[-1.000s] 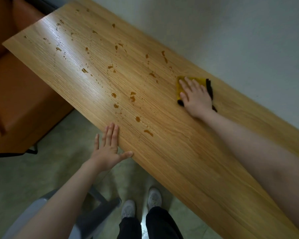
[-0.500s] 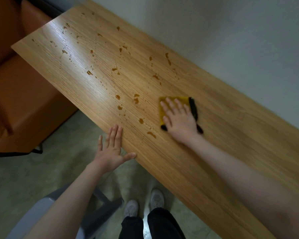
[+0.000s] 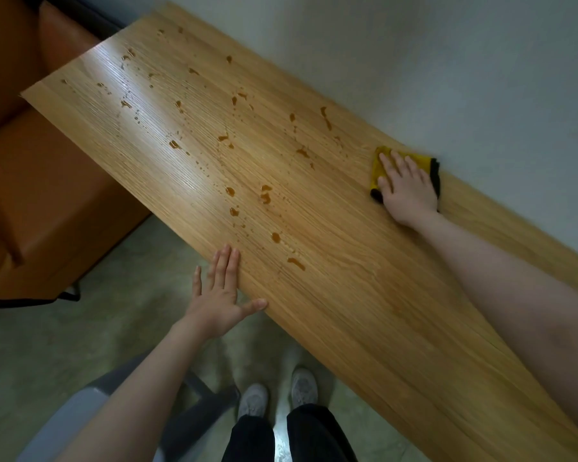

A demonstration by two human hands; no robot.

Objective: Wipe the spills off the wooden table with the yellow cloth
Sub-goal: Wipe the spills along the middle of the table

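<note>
Right hand (image 3: 407, 188) flat — pressing yellow cloth (image 3: 377, 168).

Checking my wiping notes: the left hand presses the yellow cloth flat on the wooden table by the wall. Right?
Not quite: the head view shows the right hand pressing the yellow cloth flat on the wooden table by the wall; the left hand rests at the near edge.

The wooden table (image 3: 347, 295) is showing fine straight grain and a smooth, semi-glossy finish that is catching light at its far end. Amber spills (image 3: 265, 196) are glistening wet on it, while the yellow cloth (image 3: 377, 165), black-edged, is looking soft and matt.
</note>
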